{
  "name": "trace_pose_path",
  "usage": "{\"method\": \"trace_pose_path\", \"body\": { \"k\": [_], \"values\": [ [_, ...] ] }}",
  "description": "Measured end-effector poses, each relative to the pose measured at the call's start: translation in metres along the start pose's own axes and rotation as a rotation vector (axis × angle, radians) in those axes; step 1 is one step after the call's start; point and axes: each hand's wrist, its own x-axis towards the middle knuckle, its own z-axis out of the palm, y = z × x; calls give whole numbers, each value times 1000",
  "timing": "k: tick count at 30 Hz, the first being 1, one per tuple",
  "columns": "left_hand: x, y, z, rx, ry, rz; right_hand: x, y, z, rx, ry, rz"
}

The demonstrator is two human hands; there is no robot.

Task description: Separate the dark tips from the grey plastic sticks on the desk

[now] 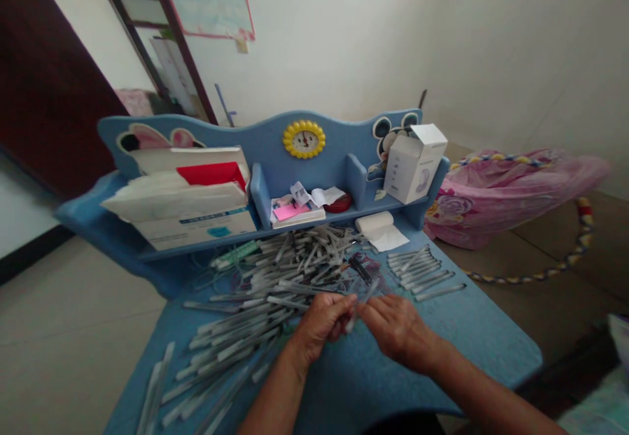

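Observation:
Near the front middle of the blue desk (472, 350), my left hand (324, 322) has its fingers closed around a whitish pen-like tube (350, 325). Just beside it, my right hand (396, 327) is closed too, its fingertips at the upper part of the tube, where motion blur hides the detail. A big loose pile of similar tubes (295, 251) lies behind and to the left of my hands. Further to the right sits a smaller row of tubes with dark tips (417, 268). Some black pieces (361, 270) rest behind my hands.
A blue shelf (314, 120) with a yellow clock (304, 139) runs along the back. It bears a large carton (196, 225), papers (297, 209) and a white box (410, 166). A paper roll (376, 223) lies before it. Pink fabric (486, 206) stands off to the right.

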Motion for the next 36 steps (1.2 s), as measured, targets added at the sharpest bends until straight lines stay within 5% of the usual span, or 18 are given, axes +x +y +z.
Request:
{"method": "trace_pose_path", "body": {
  "k": [3,7,13,27,36],
  "values": [
    [0,4,-8,34,186,80,-11,43,-6,-152,-177,231],
    [1,6,-24,114,495,228,-22,99,-9,-311,-595,548],
    [0,5,-42,222,685,336,-29,129,-2,-304,-703,588],
    [-1,7,-47,173,776,345,-20,113,14,-268,-718,615],
    [1,5,-48,175,768,357,19,50,23,-52,-660,503]
  ]
}}
